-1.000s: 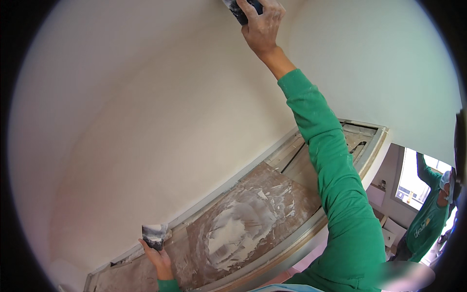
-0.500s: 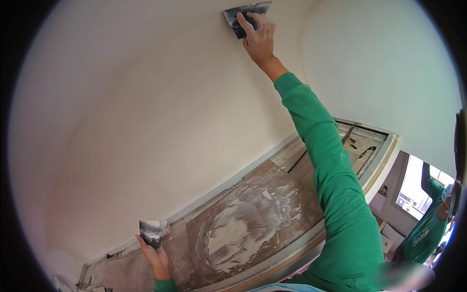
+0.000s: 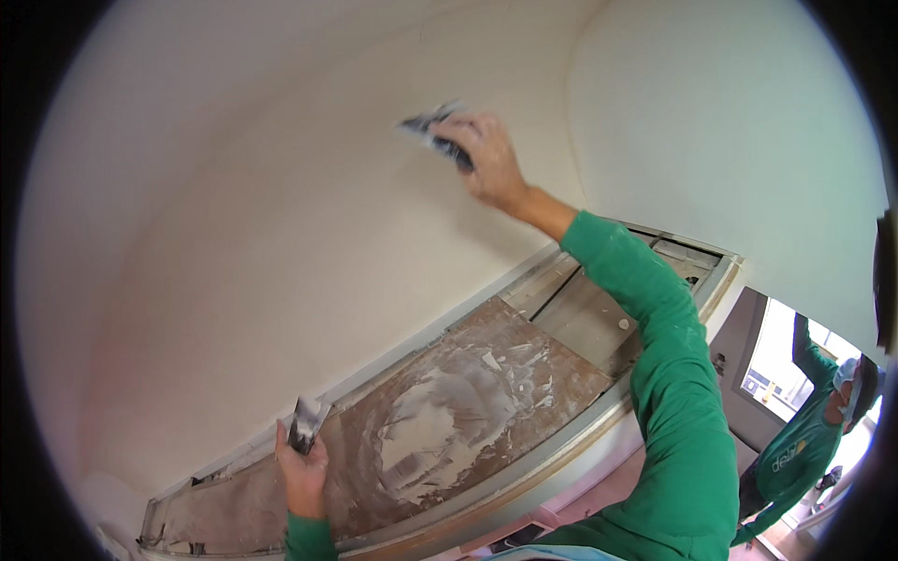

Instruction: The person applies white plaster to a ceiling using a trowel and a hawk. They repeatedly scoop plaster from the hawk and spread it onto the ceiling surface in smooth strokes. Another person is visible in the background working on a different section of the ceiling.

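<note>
My right hand [image 3: 494, 161] is closed round the dark grip of a wide putty knife [image 3: 451, 142], blurred by motion, in front of the pale wall [image 3: 309, 243]. Whether its blade touches the wall I cannot tell. Lower left, my left hand [image 3: 303, 475] grips a smaller putty knife [image 3: 307, 425], its blade pointing up and smeared white. Between and below the hands, wet white filler [image 3: 421, 444] is spread over a brown board [image 3: 552, 369].
The board lies in a long framed ledge [image 3: 524, 491] along the wall's foot, with dark slots and debris at its right end. A second wall [image 3: 711, 140] curves in at right. Lower right, a person in green [image 3: 804, 439] stands by a bright window [image 3: 781, 360].
My right hand has come down and slightly left from high on the wall with the wide putty knife. In my left hand the smaller knife has turned and risen a little.
</note>
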Available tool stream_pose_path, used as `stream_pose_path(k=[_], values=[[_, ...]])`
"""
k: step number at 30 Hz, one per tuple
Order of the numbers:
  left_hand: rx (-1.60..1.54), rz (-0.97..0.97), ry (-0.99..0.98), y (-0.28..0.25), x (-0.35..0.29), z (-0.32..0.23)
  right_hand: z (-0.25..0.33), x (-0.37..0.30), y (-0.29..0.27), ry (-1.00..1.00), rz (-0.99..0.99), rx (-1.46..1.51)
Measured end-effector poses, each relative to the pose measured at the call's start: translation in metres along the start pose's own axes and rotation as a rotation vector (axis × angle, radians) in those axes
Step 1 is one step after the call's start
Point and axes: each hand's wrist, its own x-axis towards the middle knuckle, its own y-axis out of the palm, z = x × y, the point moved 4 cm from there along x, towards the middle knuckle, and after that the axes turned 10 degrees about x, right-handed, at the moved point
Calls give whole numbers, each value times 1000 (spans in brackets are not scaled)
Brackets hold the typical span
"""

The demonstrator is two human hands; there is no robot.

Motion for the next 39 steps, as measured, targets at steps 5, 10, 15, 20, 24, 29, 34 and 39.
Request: stream_pose_path(k=[5, 10, 15, 20, 24, 29, 34, 39], values=[[38, 308, -98, 82, -36, 37, 162, -21, -3, 29, 347, 733], [165, 673, -256, 175, -110, 58, 233, -42, -29, -182, 539, 902], [160, 618, -15, 177, -131, 51, 183, -57, -8, -172, 618, 569], [131, 509, 442, 162, -116, 19, 147, -67, 4, 317, 457, 557], [522, 11, 1618, 101, -87, -7, 213, -63, 9, 1673, -13, 1603], [1012, 441, 1539, 120, -135, -9, 273, -64, 9, 2051, -27, 1969], [1166, 703, 2136, 154, -154, -8, 277, -48, 3, 2096, 57, 1916], [1645, 689, 2041, 138, -99, -21, 232, -37, 7, 1839, 51, 1972]])
